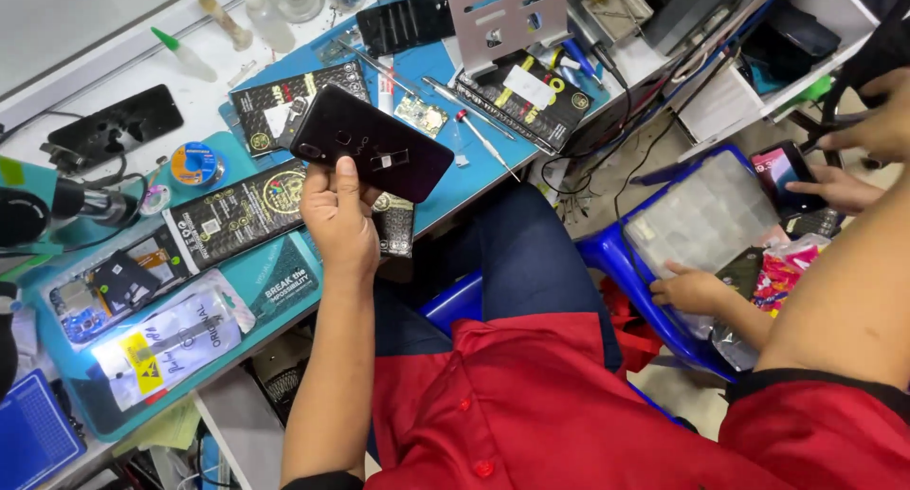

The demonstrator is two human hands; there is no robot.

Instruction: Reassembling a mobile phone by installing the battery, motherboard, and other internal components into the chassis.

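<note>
Two hands: both are seen from above, one on each side of a red shirt (531,405).
Left hand (339,220): fingers are closed around the near edge of a black phone (372,154), the thumb pressed flat on its back.
Black phone: it is held back-up above the blue mat (445,73), tilted, over black screen-protector packets (242,213).
Right hand (886,111): it is raised at the far right edge; whether anything is pinched cannot be told.
Other hands: a second person's hand (692,289) is rested on a clear compartment box (706,215); another hand (834,187) is placed beside a small phone (782,172).
Workbench: a screwdriver (482,139) and a metal stand (502,16) are set far from the phone.
</note>
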